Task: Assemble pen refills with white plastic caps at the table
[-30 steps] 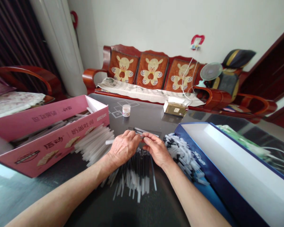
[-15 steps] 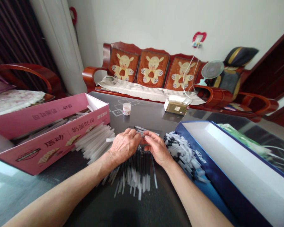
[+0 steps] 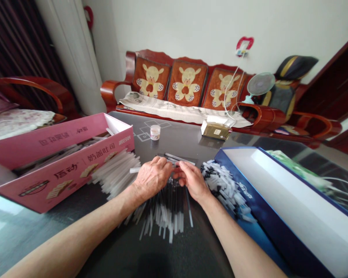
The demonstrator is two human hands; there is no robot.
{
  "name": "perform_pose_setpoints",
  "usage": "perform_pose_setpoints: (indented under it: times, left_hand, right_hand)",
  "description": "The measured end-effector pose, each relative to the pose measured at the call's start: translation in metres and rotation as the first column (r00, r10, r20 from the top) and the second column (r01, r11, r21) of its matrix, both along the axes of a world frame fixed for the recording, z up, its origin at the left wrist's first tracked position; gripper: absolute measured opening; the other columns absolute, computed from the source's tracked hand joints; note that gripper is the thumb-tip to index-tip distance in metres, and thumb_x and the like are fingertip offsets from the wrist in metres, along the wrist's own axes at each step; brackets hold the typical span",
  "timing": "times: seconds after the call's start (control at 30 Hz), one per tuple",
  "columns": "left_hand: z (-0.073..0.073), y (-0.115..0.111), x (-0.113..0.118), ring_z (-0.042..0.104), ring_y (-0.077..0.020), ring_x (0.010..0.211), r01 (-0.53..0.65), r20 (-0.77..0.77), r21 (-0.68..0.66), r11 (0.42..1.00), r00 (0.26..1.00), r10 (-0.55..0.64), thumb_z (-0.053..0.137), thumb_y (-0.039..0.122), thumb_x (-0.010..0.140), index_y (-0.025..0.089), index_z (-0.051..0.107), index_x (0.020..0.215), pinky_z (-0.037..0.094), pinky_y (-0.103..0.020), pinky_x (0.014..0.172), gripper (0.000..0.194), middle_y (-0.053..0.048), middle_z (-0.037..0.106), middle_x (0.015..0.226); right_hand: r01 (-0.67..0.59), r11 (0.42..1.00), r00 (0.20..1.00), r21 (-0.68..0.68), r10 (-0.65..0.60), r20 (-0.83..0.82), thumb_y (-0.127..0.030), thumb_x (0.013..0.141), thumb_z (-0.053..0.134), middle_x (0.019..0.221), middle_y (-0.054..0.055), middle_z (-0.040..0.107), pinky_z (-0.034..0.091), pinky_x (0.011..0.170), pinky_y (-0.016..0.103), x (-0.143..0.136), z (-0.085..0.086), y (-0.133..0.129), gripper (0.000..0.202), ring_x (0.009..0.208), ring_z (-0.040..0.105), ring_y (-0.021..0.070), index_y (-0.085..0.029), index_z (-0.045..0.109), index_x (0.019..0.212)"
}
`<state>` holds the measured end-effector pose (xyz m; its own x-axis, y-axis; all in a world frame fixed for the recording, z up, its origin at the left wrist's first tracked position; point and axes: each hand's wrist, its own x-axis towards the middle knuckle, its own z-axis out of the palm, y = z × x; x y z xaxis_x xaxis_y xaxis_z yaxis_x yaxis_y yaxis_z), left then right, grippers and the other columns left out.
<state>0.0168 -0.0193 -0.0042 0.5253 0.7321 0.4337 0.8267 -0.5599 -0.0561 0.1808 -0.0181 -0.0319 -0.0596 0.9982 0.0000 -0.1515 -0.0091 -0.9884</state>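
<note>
My left hand (image 3: 155, 173) is closed, with the pale end of a translucent plastic strip (image 3: 135, 170) sticking out on its left side. My right hand (image 3: 193, 181) meets it fingertip to fingertip, thumb and fingers pinched together; whatever sits between them is too small to make out. Below both hands a fan of thin, dark and frosted strips (image 3: 171, 220) lies on the black table. Just beyond the fingers rest a few more strips (image 3: 181, 158). By my left wrist is a stack of long translucent strips (image 3: 116, 173). Short white and black pieces (image 3: 226, 185) are heaped right of my right hand.
A pink box (image 3: 75, 166) holding more strips stands at the left. On the right is a blue box (image 3: 249, 193) with a white inside. A small cup (image 3: 155, 133) and a tissue box (image 3: 216, 130) stand farther back, before a wooden sofa (image 3: 113, 92).
My right thumb and fingers have drawn closer together at the left fingertips. The left hand stays nearly in place, the strip end still showing. The view has shifted very slightly.
</note>
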Motion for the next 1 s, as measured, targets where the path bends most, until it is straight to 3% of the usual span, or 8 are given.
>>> perform_pose_setpoints:
  times: [0.13,0.27,0.37,0.5,0.6,0.83,1.0]
  left_hand:
    - [-0.0015,0.0004,0.0002,0.052,-0.0176,0.08,0.014,-0.008,-0.003,1.0,1.0,-0.014,0.041,0.024,0.091,0.019,0.059,0.085,0.041,-0.025,0.061,0.02,-0.005,0.054,0.08]
    - [-0.0029,0.002,-0.0007,0.052,-0.0183,0.079,0.007,-0.01,0.01,1.0,1.0,-0.007,0.039,0.025,0.093,0.019,0.059,0.084,0.04,-0.025,0.059,0.022,-0.005,0.055,0.08]
    - [-0.0036,0.0031,-0.0013,0.052,-0.0182,0.078,0.004,-0.01,0.011,1.0,1.0,-0.004,0.039,0.026,0.093,0.019,0.059,0.084,0.039,-0.025,0.059,0.023,-0.005,0.055,0.081]
    - [-0.0042,0.0028,-0.0013,0.052,-0.018,0.079,0.027,-0.012,0.007,1.0,1.0,-0.027,0.039,0.025,0.092,0.018,0.059,0.083,0.04,-0.026,0.061,0.022,-0.005,0.055,0.08]
    - [-0.0038,0.0017,-0.0012,0.052,-0.0181,0.08,0.042,-0.013,0.01,0.999,0.999,-0.042,0.039,0.024,0.093,0.018,0.059,0.083,0.042,-0.026,0.063,0.023,-0.006,0.055,0.079]
    - [-0.0052,0.0016,-0.0023,0.053,-0.0184,0.078,0.04,-0.023,0.015,0.999,0.999,-0.04,0.039,0.025,0.093,0.017,0.058,0.084,0.041,-0.026,0.06,0.023,-0.005,0.055,0.079]
    - [-0.0087,0.0027,-0.002,0.052,-0.0185,0.077,0.064,-0.018,0.044,0.997,0.998,-0.063,0.04,0.024,0.092,0.018,0.058,0.082,0.042,-0.027,0.06,0.022,-0.005,0.055,0.078]
  right_hand:
    - [0.064,0.998,0.992,0.026,-0.066,0.105,-0.056,0.074,0.061,0.067,0.003,0.065,0.029,0.037,0.02,-0.0009,-0.0023,0.0013,0.039,0.05,0.054,0.0109,-0.016,0.062,0.073]
    - [-0.009,0.999,0.999,0.042,0.008,0.032,-0.047,0.071,0.067,0.073,0.002,0.066,0.032,0.04,0.019,0.0006,-0.0011,0.0016,0.032,0.056,0.056,0.0108,-0.017,0.064,0.082]
    - [-0.047,0.999,0.999,-0.025,0.046,-0.024,-0.046,0.07,0.068,0.077,0.002,0.067,0.032,0.039,0.017,0.0008,0.0014,0.0006,0.035,0.061,0.061,0.0126,-0.019,0.064,0.092]
    - [0.032,0.997,0.998,-0.064,-0.029,0.056,-0.055,0.074,0.061,0.067,0.002,0.066,0.025,0.034,0.017,-0.0011,0.0008,0.0003,0.039,0.047,0.055,0.01,-0.017,0.063,0.08]
    - [0.038,0.999,0.995,-0.036,-0.035,0.097,-0.052,0.072,0.065,0.062,0.001,0.063,0.024,0.034,0.016,-0.0014,-0.0007,0.001,0.037,0.045,0.05,0.0074,-0.015,0.062,0.072]
    - [-0.082,0.993,0.996,-0.088,0.079,-0.03,-0.04,0.067,0.071,0.075,0.002,0.067,0.029,0.036,0.013,0.002,0.0061,0.0006,0.032,0.058,0.06,0.0096,-0.018,0.063,0.089]
    - [-0.009,0.992,0.996,-0.128,0.021,0.091,-0.051,0.075,0.062,0.066,0.003,0.065,0.024,0.032,0.014,0.0004,0.0024,0.0018,0.036,0.045,0.054,0.0073,-0.015,0.063,0.077]
